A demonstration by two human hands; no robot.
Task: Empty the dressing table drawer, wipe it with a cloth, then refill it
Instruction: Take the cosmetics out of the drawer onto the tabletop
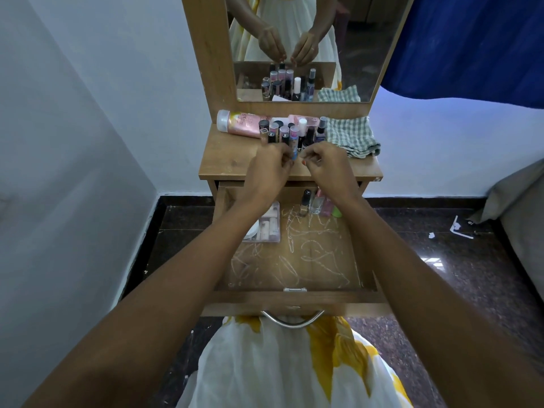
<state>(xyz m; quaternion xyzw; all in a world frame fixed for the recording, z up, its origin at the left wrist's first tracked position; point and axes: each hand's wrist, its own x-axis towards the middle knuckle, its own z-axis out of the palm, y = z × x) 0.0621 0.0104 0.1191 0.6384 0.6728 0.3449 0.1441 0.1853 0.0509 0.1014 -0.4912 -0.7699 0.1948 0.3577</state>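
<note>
The dressing table drawer is pulled out toward me, its floor streaked with white marks. At its back stand a dark-capped bottle and a glass bottle, and a clear box of cosmetics lies at the left. On the table top several small bottles stand in a cluster, with a pink tube lying behind them. My left hand holds a slim bluish bottle at the cluster's front. My right hand hovers beside it, fingers loosely curled, nothing visible in them. A green checked cloth lies at the right.
The mirror behind the table reflects my hands and the bottles. A white wall stands to the left, a blue curtain at the upper right. A bed edge and paper scraps are on the dark floor to the right.
</note>
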